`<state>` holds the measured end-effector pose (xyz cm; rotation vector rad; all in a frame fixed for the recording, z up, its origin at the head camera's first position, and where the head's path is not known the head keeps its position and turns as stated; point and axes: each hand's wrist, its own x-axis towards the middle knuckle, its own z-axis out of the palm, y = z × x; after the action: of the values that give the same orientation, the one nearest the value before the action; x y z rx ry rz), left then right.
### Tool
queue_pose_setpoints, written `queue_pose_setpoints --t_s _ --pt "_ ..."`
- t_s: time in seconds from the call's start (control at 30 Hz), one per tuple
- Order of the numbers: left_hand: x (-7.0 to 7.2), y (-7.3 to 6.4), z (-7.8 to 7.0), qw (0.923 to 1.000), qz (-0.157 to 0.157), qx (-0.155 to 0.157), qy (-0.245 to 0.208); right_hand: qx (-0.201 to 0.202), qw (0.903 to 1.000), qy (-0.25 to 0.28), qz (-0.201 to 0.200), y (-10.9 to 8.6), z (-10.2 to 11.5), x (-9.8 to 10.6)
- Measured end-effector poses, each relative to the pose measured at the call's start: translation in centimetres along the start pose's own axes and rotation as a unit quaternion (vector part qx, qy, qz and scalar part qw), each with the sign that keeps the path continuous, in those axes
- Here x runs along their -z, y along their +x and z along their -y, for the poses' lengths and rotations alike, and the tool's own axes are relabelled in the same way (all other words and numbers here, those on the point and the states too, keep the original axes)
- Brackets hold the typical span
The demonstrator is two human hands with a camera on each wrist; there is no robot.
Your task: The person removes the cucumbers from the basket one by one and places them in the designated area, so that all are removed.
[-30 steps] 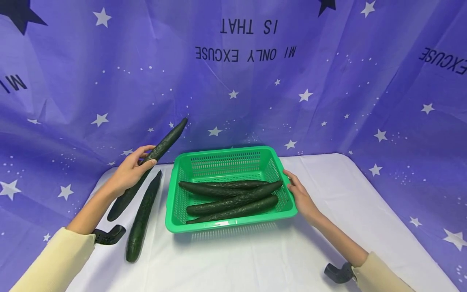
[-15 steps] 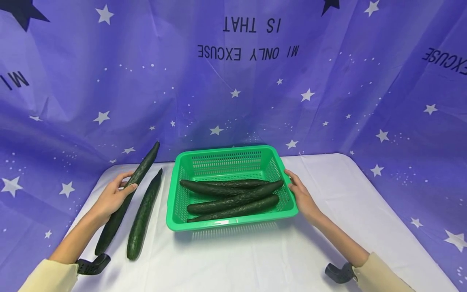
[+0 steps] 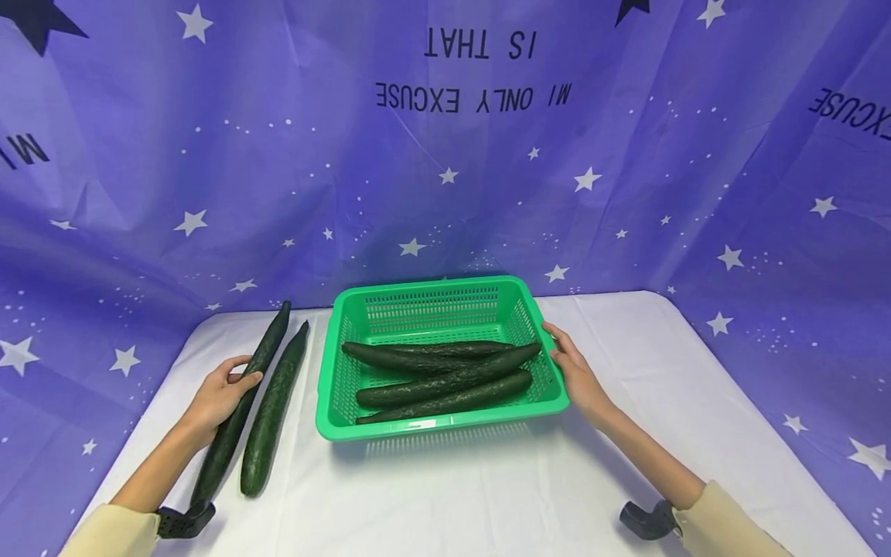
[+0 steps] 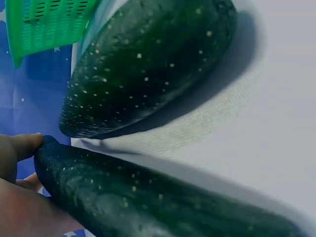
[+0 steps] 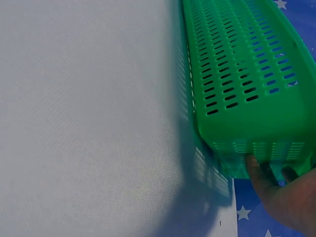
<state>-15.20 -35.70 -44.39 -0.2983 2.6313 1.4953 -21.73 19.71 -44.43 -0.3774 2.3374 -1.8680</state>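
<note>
My left hand (image 3: pixel 219 394) grips a long dark green cucumber (image 3: pixel 233 433) around its middle, thumb on the near side. This cucumber lies low over the white cloth, slanting toward the back. Just right of it, roughly parallel, is a second cucumber (image 3: pixel 274 414); both loom large in the left wrist view, where the held cucumber (image 4: pixel 148 197) is the lower one. My right hand (image 3: pixel 579 379) touches the right end of a green plastic basket (image 3: pixel 435 424), its fingers against the outer wall (image 5: pixel 237 153). Inside the basket lie several cucumbers (image 3: pixel 445 381).
A white cloth (image 3: pixel 445 503) covers the table under everything. Behind and at both sides hangs a purple-blue curtain (image 3: pixel 487 216) with white stars and upside-down lettering, close to the table's back edge (image 3: pixel 599 295).
My left hand has moved left and down with its cucumber, from beside the basket's back corner to the left of the lying cucumber. The right hand and basket have stayed put.
</note>
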Motion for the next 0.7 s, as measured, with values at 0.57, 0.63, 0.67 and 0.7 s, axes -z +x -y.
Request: queue_pose_setpoints --t_s 0.57,0.63,0.67,0.7 --pt "-0.7 1.1 0.5 0.9963 -0.007 0.041 0.075 -0.007 1.0 -0.006 -0.001 -0.1 0.2 -0.1" --pt "-0.7 1.3 0.4 0.9951 -0.007 0.041 0.089 -0.007 0.9999 -0.007 -0.003 -0.1 0.2 -0.1" --pt "-0.7 1.4 0.3 0.9947 -0.007 0.04 0.095 -0.007 0.9999 -0.008 -0.004 0.0 0.2 -0.1" --pt "-0.6 1.5 0.3 0.9941 -0.011 0.038 0.101 -0.006 0.9999 -0.008 -0.004 0.0 0.1 -0.1"
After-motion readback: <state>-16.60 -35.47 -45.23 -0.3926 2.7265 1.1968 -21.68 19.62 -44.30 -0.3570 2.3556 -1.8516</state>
